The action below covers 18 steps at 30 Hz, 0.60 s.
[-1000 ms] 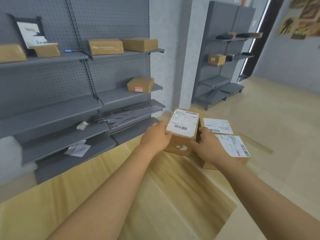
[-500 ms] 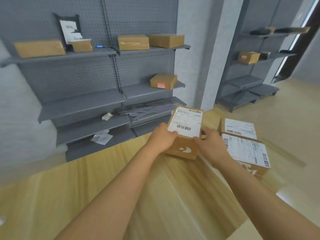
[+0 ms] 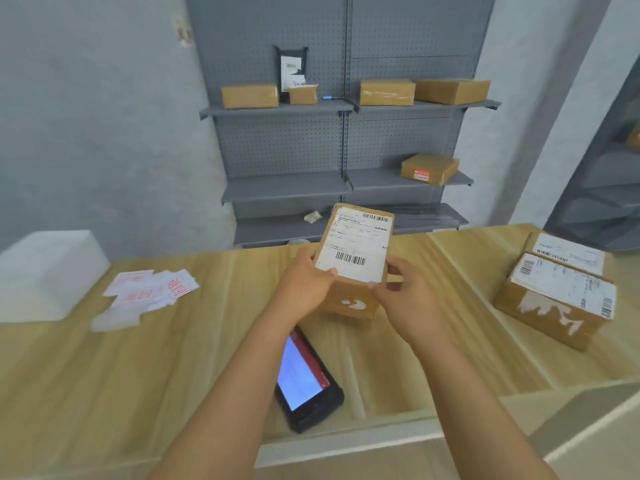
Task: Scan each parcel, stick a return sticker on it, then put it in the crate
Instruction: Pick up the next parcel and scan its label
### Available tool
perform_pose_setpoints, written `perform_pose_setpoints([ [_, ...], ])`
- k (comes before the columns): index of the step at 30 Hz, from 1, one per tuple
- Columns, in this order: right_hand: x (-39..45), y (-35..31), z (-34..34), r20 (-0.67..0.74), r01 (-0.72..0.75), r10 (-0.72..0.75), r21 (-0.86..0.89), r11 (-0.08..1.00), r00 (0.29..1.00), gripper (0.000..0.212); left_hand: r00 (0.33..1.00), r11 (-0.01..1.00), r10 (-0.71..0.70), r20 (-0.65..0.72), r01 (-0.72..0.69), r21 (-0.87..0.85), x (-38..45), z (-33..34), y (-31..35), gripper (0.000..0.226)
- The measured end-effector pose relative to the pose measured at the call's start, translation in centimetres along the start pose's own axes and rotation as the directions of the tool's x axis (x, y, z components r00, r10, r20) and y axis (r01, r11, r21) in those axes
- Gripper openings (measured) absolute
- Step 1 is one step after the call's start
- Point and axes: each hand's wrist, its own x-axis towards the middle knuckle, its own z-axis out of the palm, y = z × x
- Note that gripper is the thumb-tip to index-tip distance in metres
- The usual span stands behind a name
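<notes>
At nine o'clock on the wooden surface [image 3: 194, 358] lie red-printed return stickers [image 3: 152, 289]. At centre, the left hand [image 3: 304, 285] and right hand [image 3: 412, 306] grip a labelled parcel [image 3: 355, 261] from either side, above a lit scanner [image 3: 304, 379] at six o'clock. Two more parcels [image 3: 561, 292] sit at three o'clock.

The table [image 3: 194, 368] is bare near my left; stickers [image 3: 152, 289] lie far left, two boxes [image 3: 557, 303] far right.
</notes>
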Motion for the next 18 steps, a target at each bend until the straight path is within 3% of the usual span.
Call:
perform_pose_setpoints([
  [9, -6.7, -3.6, 7.2, 0.165, 0.13, -0.149, 0.123, 0.984, 0.975, 0.045, 0.971, 0.989, -0.129, -0.203, 0.11, -0.104, -8.2, -8.8, -5.9, 0.027],
  [18, -10.4, -6.4, 13.7, 0.252, 0.126, -0.151, 0.113, 0.986, 0.956, 0.049, 0.946, 0.956, -0.27, -0.177, 0.242, -0.165, -10.8, -14.9, -10.5, 0.033],
])
